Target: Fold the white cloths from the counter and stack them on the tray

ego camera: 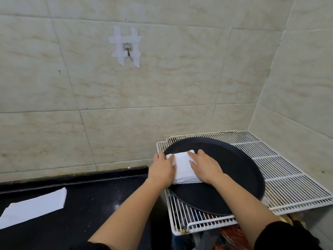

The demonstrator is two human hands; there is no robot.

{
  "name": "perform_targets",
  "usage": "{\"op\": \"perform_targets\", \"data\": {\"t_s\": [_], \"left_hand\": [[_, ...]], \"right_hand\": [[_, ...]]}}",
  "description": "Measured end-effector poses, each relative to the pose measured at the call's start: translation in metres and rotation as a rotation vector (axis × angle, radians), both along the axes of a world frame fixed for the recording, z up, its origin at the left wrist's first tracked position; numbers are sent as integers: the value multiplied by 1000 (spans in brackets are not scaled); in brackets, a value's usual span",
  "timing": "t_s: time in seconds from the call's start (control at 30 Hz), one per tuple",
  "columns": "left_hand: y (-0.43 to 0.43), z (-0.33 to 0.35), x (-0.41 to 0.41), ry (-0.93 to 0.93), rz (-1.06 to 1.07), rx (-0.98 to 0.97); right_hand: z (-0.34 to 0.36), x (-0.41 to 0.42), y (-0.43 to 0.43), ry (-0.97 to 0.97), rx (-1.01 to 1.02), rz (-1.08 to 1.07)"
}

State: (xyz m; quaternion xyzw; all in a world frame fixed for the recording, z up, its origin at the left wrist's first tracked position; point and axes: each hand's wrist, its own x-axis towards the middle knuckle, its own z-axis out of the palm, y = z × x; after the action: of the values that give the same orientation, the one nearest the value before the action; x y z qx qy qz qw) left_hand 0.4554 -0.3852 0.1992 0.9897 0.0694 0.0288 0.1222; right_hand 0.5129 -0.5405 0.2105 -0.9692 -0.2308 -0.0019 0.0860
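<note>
Wire rack (288, 177) — tray (234, 168), cloth stack (182, 166); left hand (162, 168), right hand (205, 165) pressing.

A black counter (93, 201) runs along the tiled wall, and on its left part lies a flat pile of white cloths (34, 207) with the edges roughly squared. Just beside the counter on the right, in the corner, sits a white wire rack (288, 177) – it seems to be two grids overlapping – and a round black tray (234, 168) rests directly on it, covering most of the rack's left half. On the tray's left part lies a small stack of folded cloths (183, 168).
</note>
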Motion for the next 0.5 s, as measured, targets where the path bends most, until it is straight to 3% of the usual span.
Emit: {"op": "perform_targets", "data": {"t_s": [0.27,0.5], "left_hand": [[6,-7,-1,129,-131,111],[10,-3,-2,46,-106,-14]], "right_hand": [[-9,-6,-1,72,-148,14],[1,-6,-1,46,-83,-16]]}}
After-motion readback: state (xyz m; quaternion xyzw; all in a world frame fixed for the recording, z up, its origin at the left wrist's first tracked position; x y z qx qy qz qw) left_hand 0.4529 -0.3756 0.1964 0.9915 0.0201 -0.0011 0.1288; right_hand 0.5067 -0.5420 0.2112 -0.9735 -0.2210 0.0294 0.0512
